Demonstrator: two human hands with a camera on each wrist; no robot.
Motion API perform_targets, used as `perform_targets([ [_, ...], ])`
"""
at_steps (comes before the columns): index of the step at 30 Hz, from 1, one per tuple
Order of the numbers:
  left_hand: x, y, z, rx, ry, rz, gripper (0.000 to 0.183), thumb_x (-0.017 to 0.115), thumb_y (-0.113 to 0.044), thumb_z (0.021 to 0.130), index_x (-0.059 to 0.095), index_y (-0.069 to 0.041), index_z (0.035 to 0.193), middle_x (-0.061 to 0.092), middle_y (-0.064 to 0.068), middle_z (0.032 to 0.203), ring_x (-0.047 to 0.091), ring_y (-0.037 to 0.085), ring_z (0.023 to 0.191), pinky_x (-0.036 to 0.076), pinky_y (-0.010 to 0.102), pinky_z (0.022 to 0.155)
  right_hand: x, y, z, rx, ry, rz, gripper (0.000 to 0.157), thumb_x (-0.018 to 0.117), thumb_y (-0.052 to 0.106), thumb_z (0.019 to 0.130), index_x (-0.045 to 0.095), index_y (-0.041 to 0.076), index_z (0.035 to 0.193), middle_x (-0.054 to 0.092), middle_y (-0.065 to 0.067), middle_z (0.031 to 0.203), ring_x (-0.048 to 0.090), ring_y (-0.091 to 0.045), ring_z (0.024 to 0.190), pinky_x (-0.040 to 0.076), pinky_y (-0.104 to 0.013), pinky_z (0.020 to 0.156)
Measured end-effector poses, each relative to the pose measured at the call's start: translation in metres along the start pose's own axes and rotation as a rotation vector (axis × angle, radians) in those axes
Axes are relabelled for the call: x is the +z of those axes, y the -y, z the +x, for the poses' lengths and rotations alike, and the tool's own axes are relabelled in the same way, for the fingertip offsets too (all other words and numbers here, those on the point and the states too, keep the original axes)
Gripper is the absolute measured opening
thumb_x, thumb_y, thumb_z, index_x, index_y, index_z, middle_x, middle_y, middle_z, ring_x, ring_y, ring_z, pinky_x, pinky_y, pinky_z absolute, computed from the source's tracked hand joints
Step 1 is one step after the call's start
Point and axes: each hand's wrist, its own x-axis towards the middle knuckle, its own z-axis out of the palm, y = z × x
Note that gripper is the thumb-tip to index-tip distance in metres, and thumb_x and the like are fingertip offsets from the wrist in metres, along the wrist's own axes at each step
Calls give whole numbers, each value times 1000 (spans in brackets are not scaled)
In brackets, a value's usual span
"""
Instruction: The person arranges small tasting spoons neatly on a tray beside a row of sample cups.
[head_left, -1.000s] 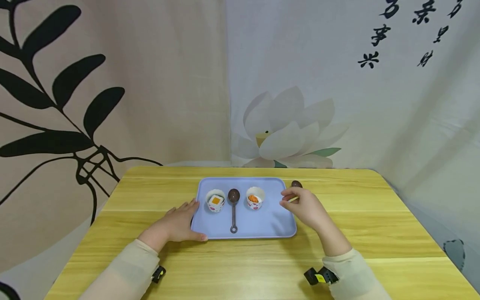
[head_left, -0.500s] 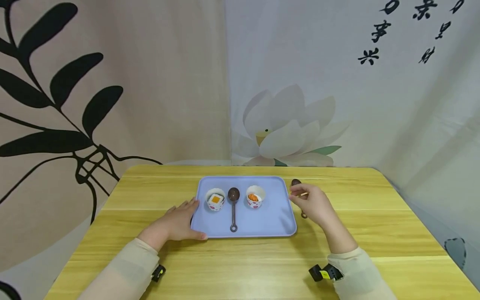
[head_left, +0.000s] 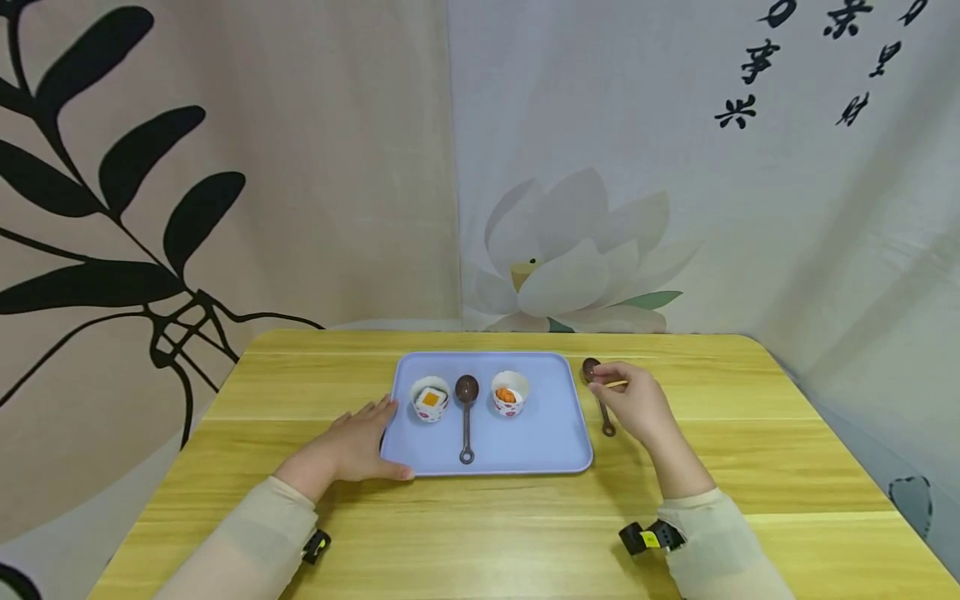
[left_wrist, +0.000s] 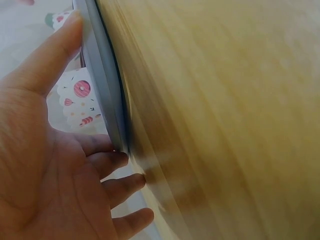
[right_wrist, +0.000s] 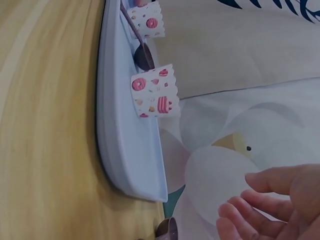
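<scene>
A pale blue tray [head_left: 543, 446] lies on the table, with my left hand [head_left: 352, 446] spread at its near left corner. The thumb touches the front rim and the fingers touch the left side. On the tray stand two patterned paper cups, one [head_left: 431, 416] with a white and yellow piece inside, the other [head_left: 507, 409] with an orange piece. Between them lies a dark brown spoon [head_left: 467, 392]. A second brown spoon [head_left: 608, 427] rests on the table right of the tray. My right hand [head_left: 637, 404] hovers over it, loosely bent, the fingertips apart in the right wrist view [right_wrist: 270, 205].
The wooden table [head_left: 480, 542] extends around the tray. Behind its far edge hangs a printed curtain [head_left: 360, 167] with leaves, a lotus and characters. Each wrist wears a small black camera [head_left: 648, 538].
My right hand has moved right, away from the tray's right edge, and now more of the second spoon shows. The left hand, the tray and its contents have stayed put.
</scene>
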Motion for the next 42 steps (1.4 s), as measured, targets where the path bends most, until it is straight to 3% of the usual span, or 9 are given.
perform_targets([
  [15, 0, -1, -1, 1, -6, -4, 122, 80, -65, 72, 26, 10, 153, 24, 29, 159, 25, 50, 145, 19, 68, 114, 4, -18, 14, 46, -32, 8, 34, 64, 14, 98, 63, -5, 127, 68, -19, 114, 66, -38, 105, 55, -47, 85],
  [27, 1, 0, 0, -4, -4, -4, 123, 80, -65, 72, 25, 9, 154, 23, 29, 160, 24, 50, 145, 18, 68, 114, 10, -39, 24, 93, -9, 65, 34, 64, 11, 98, 62, -8, 126, 65, -23, 116, 65, -38, 107, 57, -32, 77],
  [42, -1, -2, -2, -10, -2, -9, 121, 80, -63, 72, 26, 9, 153, 23, 28, 160, 24, 49, 145, 18, 68, 115, 13, -50, 27, 123, 19, 77, 32, 65, 11, 97, 62, -8, 123, 63, -26, 118, 64, -28, 95, 55, -27, 72],
])
